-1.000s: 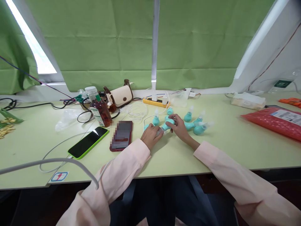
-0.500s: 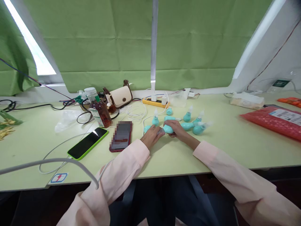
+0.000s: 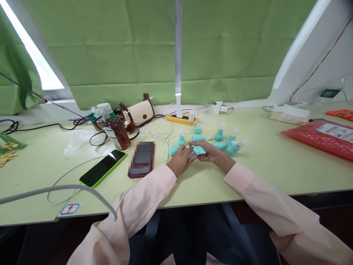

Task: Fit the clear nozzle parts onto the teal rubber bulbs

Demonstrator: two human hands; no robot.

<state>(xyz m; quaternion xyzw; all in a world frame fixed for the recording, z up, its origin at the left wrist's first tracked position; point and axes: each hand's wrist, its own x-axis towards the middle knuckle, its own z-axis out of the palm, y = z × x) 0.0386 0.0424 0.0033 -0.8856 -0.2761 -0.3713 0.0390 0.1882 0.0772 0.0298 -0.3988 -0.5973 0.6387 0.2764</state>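
Note:
Both of my hands meet over the table around one turquoise nasal aspirator (image 3: 199,149), a soft bulb with a clear tip. My right hand (image 3: 210,151) is wrapped round the bulb, which looks pressed flat and creased. At the clear tip, the fingers of my left hand (image 3: 180,159) are closed; they partly hide it. Several more turquoise aspirators are close by: one upright (image 3: 181,138) and one lying bulb (image 3: 173,150) beside my left hand, others such as this upright one (image 3: 219,134) and this tilted one (image 3: 233,148) behind and right of my right hand.
Left of my hands lie a dark red phone (image 3: 142,160) and a green-cased phone (image 3: 103,168) on a cable. A bottle of reddish liquid (image 3: 116,130), a cream handbag (image 3: 141,112) and a yellow power strip (image 3: 180,119) stand behind. A red parcel (image 3: 317,136) lies right.
The bulb in my right hand has gone from rounded to squashed. My left hand has shifted slightly right, still at the clear tip.

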